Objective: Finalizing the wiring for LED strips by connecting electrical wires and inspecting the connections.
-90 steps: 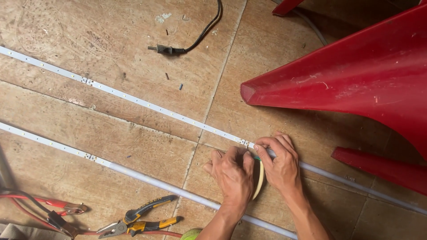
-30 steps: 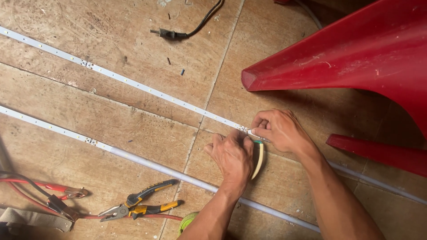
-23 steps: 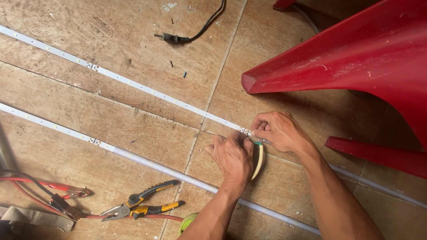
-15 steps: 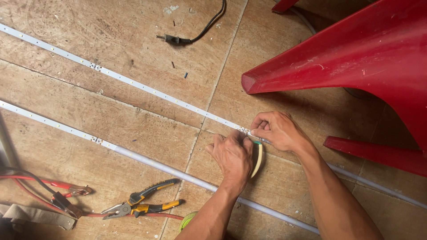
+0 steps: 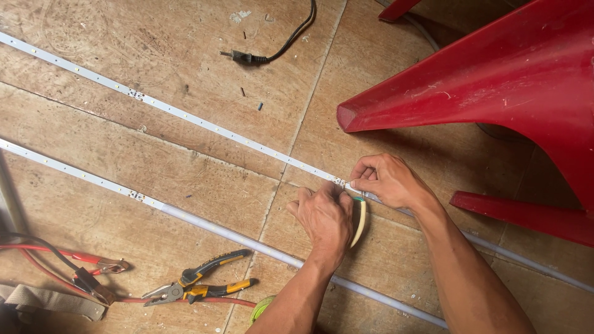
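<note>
Head view looks straight down on a worn tile floor (image 5: 185, 68) where two long white light strips lie. Both run on the same slant, from the upper left down to the lower right, roughly parallel and well apart. The upper strip (image 5: 204, 125) has its long axis passing under both hands; the lower strip (image 5: 216, 226) runs below them and disappears beneath the left forearm for a stretch.

Left hand (image 5: 325, 216) rests knuckles-up over the upper strip, fingers curled down; what the fingertips press or pinch is hidden under the hand, so I cannot tell its grip. A pale roll of tape (image 5: 359, 221) stands on edge just beside this hand, mostly covered by it, with only a curved sliver showing. Right hand (image 5: 387, 180) has thumb and forefinger pinched together on the upper strip right by a small joint in it. Past the right wrist the strip goes on toward the lower right, looking duller and thicker there, though the detail is hard to make out.

A red plastic chair (image 5: 495, 93) lies over the upper right, cut off by the frame edge. Pliers (image 5: 198, 284) with yellow and black handles lie at lower left, jaws pointing left, beside red and black clip leads (image 5: 80, 272) whose ends run out of frame. A black cord with a plug (image 5: 272, 52) lies near the top, cut off above.
</note>
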